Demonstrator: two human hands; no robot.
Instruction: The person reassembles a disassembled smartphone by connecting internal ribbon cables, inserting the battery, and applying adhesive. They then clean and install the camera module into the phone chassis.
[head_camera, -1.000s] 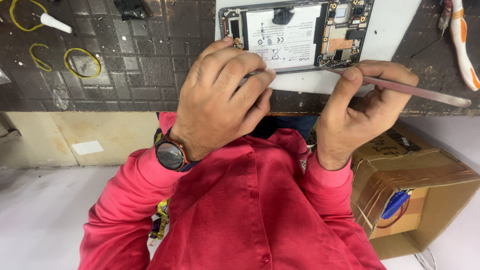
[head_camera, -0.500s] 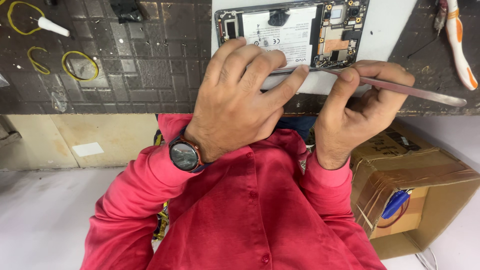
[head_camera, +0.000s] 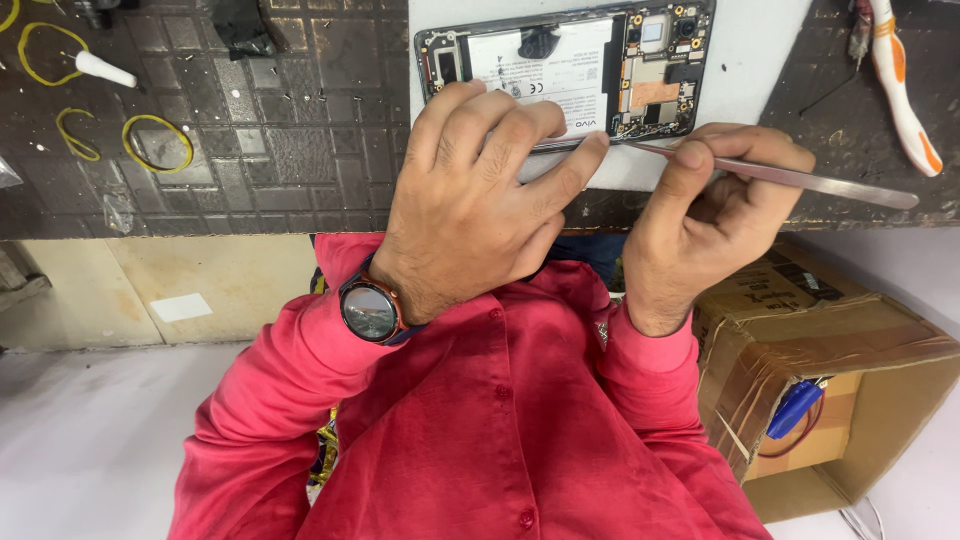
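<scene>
The opened phone (head_camera: 570, 65) lies on a white mat (head_camera: 760, 60) on the tabletop (head_camera: 250, 150). Left hand (head_camera: 470, 200) fingers rest together on it, covering its near edge. Right hand (head_camera: 710, 220) fingers pinch metal tweezers (head_camera: 800, 180). Yellow rubber bands (head_camera: 155, 140) lie well apart.

Single head-worn view, looking steeply down, close over the workbench (head_camera: 250, 150) edge (scene appears inverted). No second view.

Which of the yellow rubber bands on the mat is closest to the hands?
The round yellow loop lying farthest right on the dark mat, nearest the left hand. The other two yellow bands lie further left.
</scene>
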